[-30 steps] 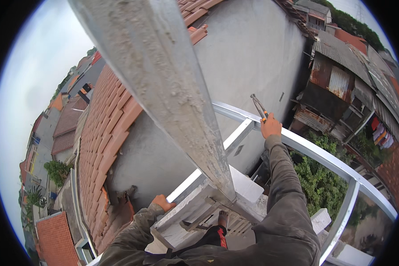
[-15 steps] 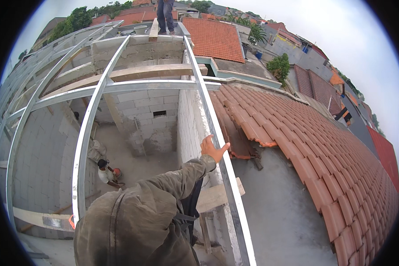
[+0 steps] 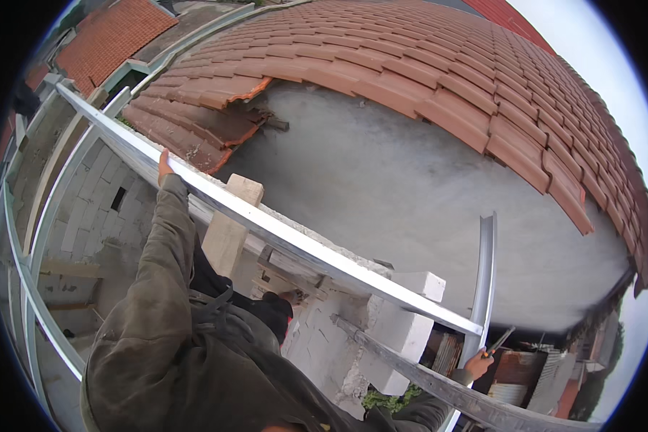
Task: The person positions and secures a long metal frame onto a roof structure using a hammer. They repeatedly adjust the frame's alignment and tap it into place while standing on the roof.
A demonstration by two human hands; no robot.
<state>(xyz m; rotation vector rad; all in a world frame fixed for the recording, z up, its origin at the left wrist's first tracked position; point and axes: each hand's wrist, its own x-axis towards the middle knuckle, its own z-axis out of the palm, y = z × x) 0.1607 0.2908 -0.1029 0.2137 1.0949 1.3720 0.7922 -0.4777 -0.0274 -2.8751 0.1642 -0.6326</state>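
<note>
My left hand (image 3: 165,167) rests on a long silvery metal channel beam (image 3: 266,223), its fingers curled over the beam's edge. At the lower right, my right hand (image 3: 477,366) is closed on a slim hand tool (image 3: 498,343) with an orange handle and a grey metal end. Its exact kind is too small to make out. The tool points up and to the right, close to where an upright metal channel piece (image 3: 484,266) meets the beam's near end. A short wooden board (image 3: 230,223) passes under the beam between my two hands.
A red tiled roof (image 3: 410,65) with a broken edge overhangs a grey concrete surface (image 3: 381,165). White lightweight blocks (image 3: 407,331) top the wall below the beam, beside a weathered timber (image 3: 439,381). Rusty metal sheets (image 3: 515,374) lie far below; more metal framing (image 3: 32,288) is at left.
My view has swung right and down along the beam. My right hand with the tool has come into sight, while my left hand remains on the beam. The people seen below and beyond have left view.
</note>
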